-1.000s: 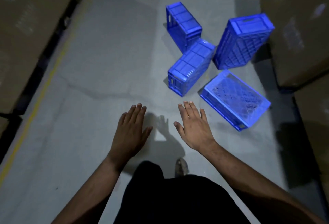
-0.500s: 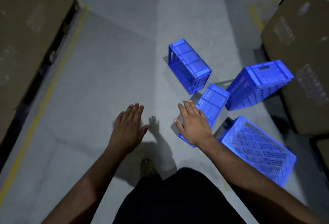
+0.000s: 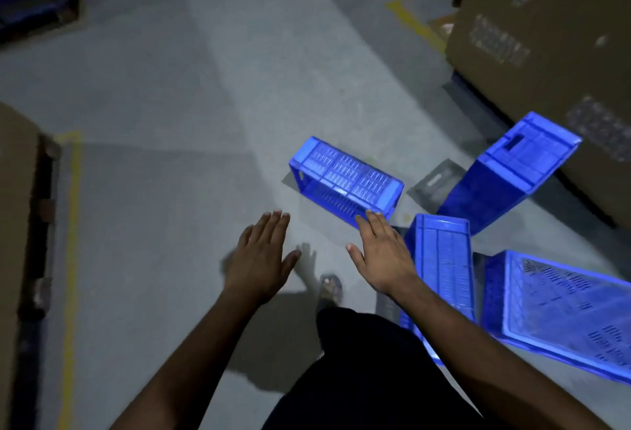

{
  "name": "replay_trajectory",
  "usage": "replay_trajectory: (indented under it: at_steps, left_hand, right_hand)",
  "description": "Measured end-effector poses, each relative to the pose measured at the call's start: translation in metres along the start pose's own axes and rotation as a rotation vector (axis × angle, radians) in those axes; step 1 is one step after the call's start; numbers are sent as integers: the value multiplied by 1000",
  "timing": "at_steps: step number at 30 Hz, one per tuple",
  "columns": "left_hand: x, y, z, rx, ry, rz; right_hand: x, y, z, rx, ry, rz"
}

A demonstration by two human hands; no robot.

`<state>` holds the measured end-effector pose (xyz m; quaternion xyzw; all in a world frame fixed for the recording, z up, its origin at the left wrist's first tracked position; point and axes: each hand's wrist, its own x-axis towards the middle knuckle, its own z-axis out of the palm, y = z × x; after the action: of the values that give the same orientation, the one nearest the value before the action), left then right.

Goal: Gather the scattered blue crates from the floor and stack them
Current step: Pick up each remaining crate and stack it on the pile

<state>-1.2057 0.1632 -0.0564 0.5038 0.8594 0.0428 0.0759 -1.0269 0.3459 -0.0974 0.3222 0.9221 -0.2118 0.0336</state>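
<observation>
Reaching forward over the grey floor (image 3: 164, 211), both hands are spread flat with straight fingers and hold nothing. The left hand (image 3: 261, 262) hovers palm down above bare concrete, and the right hand (image 3: 380, 259) stretches toward the nearest of four blue crates, its fingertips (image 3: 370, 216) overlapping the near lower edge of the crate on its side (image 3: 345, 182); whether they actually touch it cannot be told. That crate lies straight ahead with its slotted wall facing up. Just right of the right hand a second crate (image 3: 442, 265) also lies on its side, partly hidden by the forearm. Beyond it a third crate (image 3: 508, 170) leans tilted near a large cardboard box (image 3: 546, 36) on the right. A fourth crate (image 3: 560, 313) lies at the lower right beside the second, its perforated base showing. A yellow line (image 3: 71, 224) runs along the floor at the left, next to another box (image 3: 17, 224)
</observation>
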Motion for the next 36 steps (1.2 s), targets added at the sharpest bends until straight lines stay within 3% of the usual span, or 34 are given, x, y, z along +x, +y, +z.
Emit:
replay_trajectory:
  at_steps: [9, 13, 20, 27, 36]
  left_hand:
    - [256, -111, -43, 61, -114, 324]
    - [371, -147, -36, 59, -177, 554]
    - [556, -185, -33, 103, -357, 980]
    - [665, -113, -22, 419, -447, 1578]
    - [658, 14, 32, 664, -527, 2183]
  right_hand:
    - [208, -30, -35, 88, 60, 280]
    - [290, -38, -34, 101, 80, 411]
    - [409, -78, -18, 226, 186, 886]
    - [470, -101, -16, 415, 341, 1308]
    - [485, -89, 24, 696, 473, 1818]
